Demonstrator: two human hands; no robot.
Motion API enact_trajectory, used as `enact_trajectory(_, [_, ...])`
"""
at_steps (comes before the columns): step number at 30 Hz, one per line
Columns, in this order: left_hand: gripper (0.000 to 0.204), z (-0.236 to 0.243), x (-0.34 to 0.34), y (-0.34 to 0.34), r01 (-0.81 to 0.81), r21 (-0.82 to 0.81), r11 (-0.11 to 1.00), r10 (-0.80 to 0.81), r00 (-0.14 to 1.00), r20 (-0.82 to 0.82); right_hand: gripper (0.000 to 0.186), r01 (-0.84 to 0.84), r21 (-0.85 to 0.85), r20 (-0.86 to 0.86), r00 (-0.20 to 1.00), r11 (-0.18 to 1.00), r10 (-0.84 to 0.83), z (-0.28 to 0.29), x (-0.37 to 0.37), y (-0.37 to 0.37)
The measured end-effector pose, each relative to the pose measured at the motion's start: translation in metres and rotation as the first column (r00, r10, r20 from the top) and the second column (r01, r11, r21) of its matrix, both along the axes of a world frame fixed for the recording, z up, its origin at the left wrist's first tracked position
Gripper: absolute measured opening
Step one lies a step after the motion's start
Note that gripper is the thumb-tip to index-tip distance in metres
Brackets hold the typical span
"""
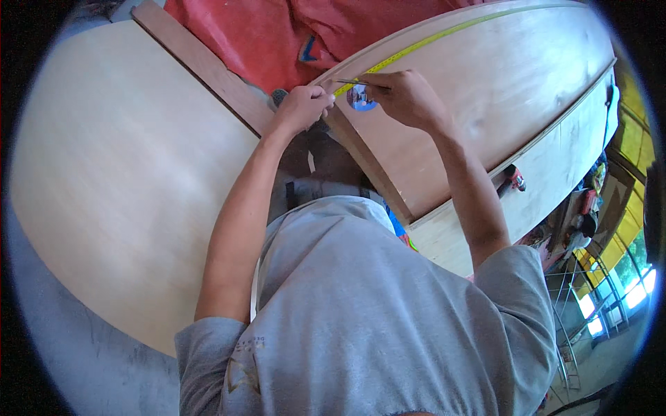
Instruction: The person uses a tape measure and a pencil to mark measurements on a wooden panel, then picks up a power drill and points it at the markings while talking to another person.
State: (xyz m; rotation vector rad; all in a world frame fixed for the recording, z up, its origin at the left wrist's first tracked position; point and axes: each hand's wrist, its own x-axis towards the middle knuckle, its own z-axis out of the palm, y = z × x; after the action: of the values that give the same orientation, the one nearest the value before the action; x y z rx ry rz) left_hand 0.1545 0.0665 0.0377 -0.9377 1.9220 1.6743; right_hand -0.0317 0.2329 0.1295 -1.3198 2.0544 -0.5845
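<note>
A yellow measuring tape (444, 31) lies stretched along the far edge of a large pale wooden panel (479, 90) on my right. At the panel's near corner, my left hand (305, 109) pinches the tape's end between closed fingers. Just right of it, my right hand (409, 100) is closed around a thin pencil (352, 82), its tip pointing left over the tape close to my left fingers. Below the pencil, a round blue patch (361, 99) shows on the panel; I cannot make out what it is.
A second broad wooden sheet (139, 180) spreads out on my left, with a brown wooden strip (201, 62) along its edge. Red sheeting (243, 38) lies beyond. A red-and-black tool (513, 179) sits at the panel's right side. Metal framework (570, 326) stands farther right.
</note>
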Motion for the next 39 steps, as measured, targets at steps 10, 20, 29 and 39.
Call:
enact_trajectory(10, [0.031, -0.003, -0.003, 0.002, 0.007, -0.018, 1.000, -0.008, 0.999, -0.046, 0.019, 0.246, -0.098, -0.069, 0.965, 0.964, -0.253, -0.047, 0.026, 0.027])
enact_trajectory(20, [0.034, -0.026, 0.002, 0.007, -0.065, -0.019, 0.998, 0.064, 0.997, -0.035, 0.026, 0.269, 0.003, -0.146, 0.953, 0.963, -0.266, -0.072, 0.016, -0.030])
enact_trajectory(29, [0.035, -0.011, 0.004, 0.006, -0.034, -0.030, 0.999, 0.034, 0.999, -0.002, 0.026, 0.189, -0.110, -0.051, 0.979, 0.976, -0.196, -0.069, 0.009, -0.035])
enact_trajectory(39, [0.038, 0.002, -0.004, -0.004, 0.029, -0.169, 0.985, -0.038, 0.998, -0.049, 0.051, 0.743, -0.042, 0.701, 0.498, 0.668, -0.510, -0.067, -0.026, -0.004])
